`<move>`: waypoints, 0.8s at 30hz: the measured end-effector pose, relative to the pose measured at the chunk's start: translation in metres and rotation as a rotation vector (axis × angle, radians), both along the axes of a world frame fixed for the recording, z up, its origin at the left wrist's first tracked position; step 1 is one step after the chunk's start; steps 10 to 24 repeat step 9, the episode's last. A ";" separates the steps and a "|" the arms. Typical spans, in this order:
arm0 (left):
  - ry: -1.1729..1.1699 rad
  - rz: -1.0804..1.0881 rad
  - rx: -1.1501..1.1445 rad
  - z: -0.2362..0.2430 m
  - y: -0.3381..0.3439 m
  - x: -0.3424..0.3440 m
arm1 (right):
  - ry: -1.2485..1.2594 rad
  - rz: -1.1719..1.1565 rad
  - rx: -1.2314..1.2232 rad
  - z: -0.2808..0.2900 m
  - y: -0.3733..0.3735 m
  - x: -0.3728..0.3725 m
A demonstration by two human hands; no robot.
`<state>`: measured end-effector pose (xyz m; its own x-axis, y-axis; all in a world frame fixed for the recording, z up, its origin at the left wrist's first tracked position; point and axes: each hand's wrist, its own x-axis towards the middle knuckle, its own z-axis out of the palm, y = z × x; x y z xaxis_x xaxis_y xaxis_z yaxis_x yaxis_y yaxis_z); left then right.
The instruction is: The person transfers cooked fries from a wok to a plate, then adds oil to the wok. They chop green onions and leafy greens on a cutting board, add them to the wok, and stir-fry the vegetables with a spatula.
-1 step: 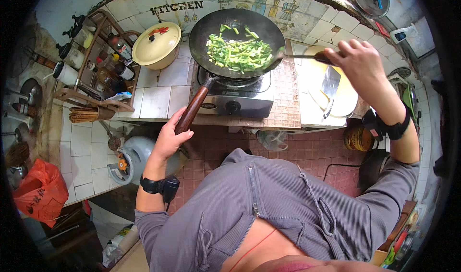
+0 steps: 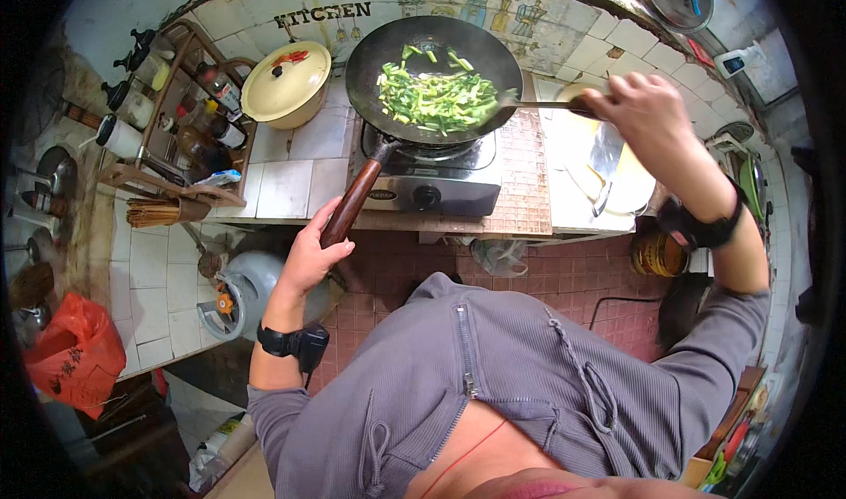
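A black wok (image 2: 388,49) sits on a gas stove (image 2: 471,195), with chopped green vegetables (image 2: 432,100) spread over its bottom. My left hand (image 2: 307,256) is closed around the end of the wok's brown wooden handle (image 2: 357,190). With closed fingers, my right hand (image 2: 648,115) grips a long-handled spatula (image 2: 546,105) from the right. The spatula crosses the wok's right rim, and its blurred tip touches the right edge of the vegetables.
Left of the wok stands a cream lidded pot (image 2: 280,93), beside a rack (image 2: 150,151) of bottles. To the right, a cleaver (image 2: 605,160) lies on a pale round board (image 2: 636,182). A grey gas cylinder (image 2: 256,296) stands below at the left.
My right hand and the spatula have shifted slightly left, bringing the tip further into the wok. My left hand still holds the wok's handle.
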<state>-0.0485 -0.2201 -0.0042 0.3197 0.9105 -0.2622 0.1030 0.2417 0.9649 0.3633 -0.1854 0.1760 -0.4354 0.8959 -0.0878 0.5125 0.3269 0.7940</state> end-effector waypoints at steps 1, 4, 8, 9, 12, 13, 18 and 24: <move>0.004 -0.004 -0.006 0.000 0.000 0.000 | -0.001 -0.034 -0.025 -0.019 0.013 -0.010; 0.035 -0.022 -0.037 -0.001 0.000 -0.001 | 0.138 -0.099 -0.029 -0.047 0.043 -0.031; -0.024 -0.017 -0.001 -0.001 0.000 -0.001 | 0.346 -0.411 -0.079 -0.017 0.051 -0.031; -0.021 -0.013 -0.031 -0.001 -0.001 -0.001 | 0.350 -0.443 -0.096 -0.012 0.056 -0.034; -0.021 -0.013 -0.031 -0.001 -0.001 -0.001 | 0.350 -0.443 -0.096 -0.012 0.056 -0.034; -0.021 -0.013 -0.031 -0.001 -0.001 -0.001 | 0.350 -0.443 -0.096 -0.012 0.056 -0.034; -0.021 -0.013 -0.031 -0.001 -0.001 -0.001 | 0.350 -0.443 -0.096 -0.012 0.056 -0.034; -0.021 -0.013 -0.031 -0.001 -0.001 -0.001 | 0.350 -0.443 -0.096 -0.012 0.056 -0.034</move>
